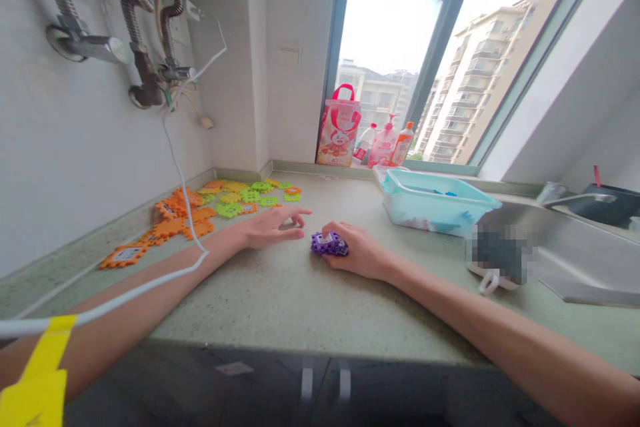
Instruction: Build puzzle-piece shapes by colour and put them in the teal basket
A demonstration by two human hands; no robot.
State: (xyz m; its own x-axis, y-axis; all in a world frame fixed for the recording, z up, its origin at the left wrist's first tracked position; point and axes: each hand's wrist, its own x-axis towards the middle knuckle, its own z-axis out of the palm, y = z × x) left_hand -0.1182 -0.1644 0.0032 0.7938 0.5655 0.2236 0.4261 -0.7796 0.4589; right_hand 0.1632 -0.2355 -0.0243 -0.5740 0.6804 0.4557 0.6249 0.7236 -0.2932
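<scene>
My right hand is closed round several purple interlocking puzzle tiles, stacked together just above the counter or resting on it; I cannot tell which. To its left, my left hand hovers low over the counter with fingers stretched out and nothing in them. Beyond my left forearm lie loose orange puzzle tiles, partly piled up. Green puzzle tiles and a few yellow ones spread out behind them, near the wall corner.
A turquoise plastic tub with blue pieces inside stands at the back right, beside the steel sink. A pixelated object sits before it. Bottles and a pink bag line the windowsill. A white cable crosses my left forearm.
</scene>
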